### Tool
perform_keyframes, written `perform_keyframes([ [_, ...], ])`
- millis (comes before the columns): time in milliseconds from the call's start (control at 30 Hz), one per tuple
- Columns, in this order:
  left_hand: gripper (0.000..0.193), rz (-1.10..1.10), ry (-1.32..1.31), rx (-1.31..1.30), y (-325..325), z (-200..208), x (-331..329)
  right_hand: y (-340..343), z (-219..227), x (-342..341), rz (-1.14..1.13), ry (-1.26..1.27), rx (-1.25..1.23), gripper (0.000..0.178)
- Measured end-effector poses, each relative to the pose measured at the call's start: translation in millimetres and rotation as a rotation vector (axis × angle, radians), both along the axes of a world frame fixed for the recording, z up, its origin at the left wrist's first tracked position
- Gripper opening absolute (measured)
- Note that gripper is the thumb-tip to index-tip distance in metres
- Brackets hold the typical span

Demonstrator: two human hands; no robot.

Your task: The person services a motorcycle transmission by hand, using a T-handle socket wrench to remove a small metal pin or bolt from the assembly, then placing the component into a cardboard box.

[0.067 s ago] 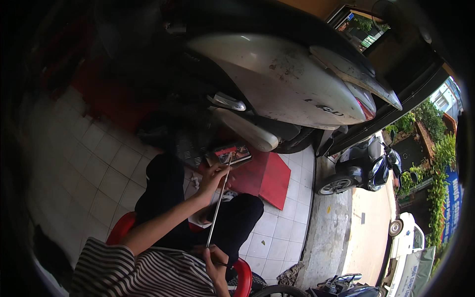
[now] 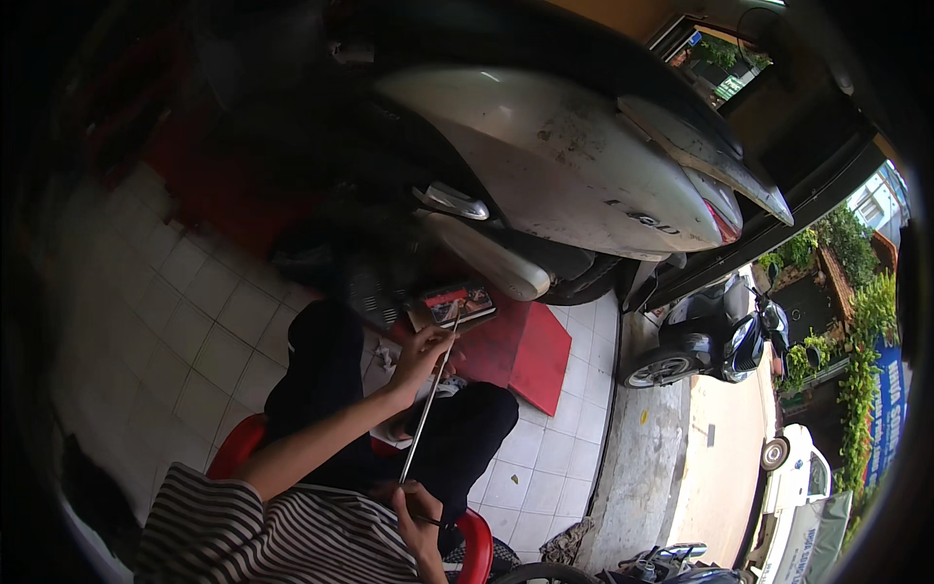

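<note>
A long, thin metal rod [image 2: 425, 414] slants between my two hands, over my dark-trousered knees. My left hand [image 2: 425, 352] pinches it close to its far end, which sticks out past the fingertips. Lower down, by my lap, my right hand [image 2: 418, 508] is closed around the near end. Something thin and dark shows beside the right fingers, too small to name. Just beyond the left hand lies an open box [image 2: 457, 306] with red and dark contents. The silver-grey side panel [image 2: 564, 146] of a scooter fills the space above.
The scooter stands over a red platform [image 2: 535, 355] on white floor tiles [image 2: 233, 321]. I sit on a red chair [image 2: 477, 545]. To the right, beyond a concrete strip, a parked motorbike [image 2: 715, 336] and a white vehicle [image 2: 793, 467] stand by the road.
Both hands and the rod have shifted very slightly, the right hand a little to the left. The grip on the rod looks the same.
</note>
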State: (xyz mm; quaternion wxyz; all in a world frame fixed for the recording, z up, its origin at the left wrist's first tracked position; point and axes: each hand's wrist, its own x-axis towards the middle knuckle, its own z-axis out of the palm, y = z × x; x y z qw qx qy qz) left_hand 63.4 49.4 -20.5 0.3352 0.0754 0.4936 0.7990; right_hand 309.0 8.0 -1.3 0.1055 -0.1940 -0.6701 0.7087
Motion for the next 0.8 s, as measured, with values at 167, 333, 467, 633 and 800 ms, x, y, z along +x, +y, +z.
perform_keyframes([
  [167,0.024,-0.054,0.292,0.001,5.2,-35.7,15.9,-13.5,-21.2,-0.1,0.033,0.024,-0.086,0.008],
  [333,0.044,-0.168,0.256,-0.008,1.5,-42.4,22.6,-11.5,-23.0,1.8,0.005,0.043,-0.155,0.008],
  [467,0.05,-0.21,0.333,-0.06,-8.9,-47.4,11.3,-8.8,-29.2,-4.2,0.05,0.049,-0.092,0.016],
  [633,0.044,-0.212,0.378,-0.134,-23.7,-69.2,-14.7,-13.1,-28.8,-18.4,0.085,0.02,-0.193,0.021],
  [800,0.05,-0.105,0.328,-0.244,-53.5,-81.1,-33.1,-13.2,-30.5,-30.8,0.08,-0.03,-0.634,0.025],
])
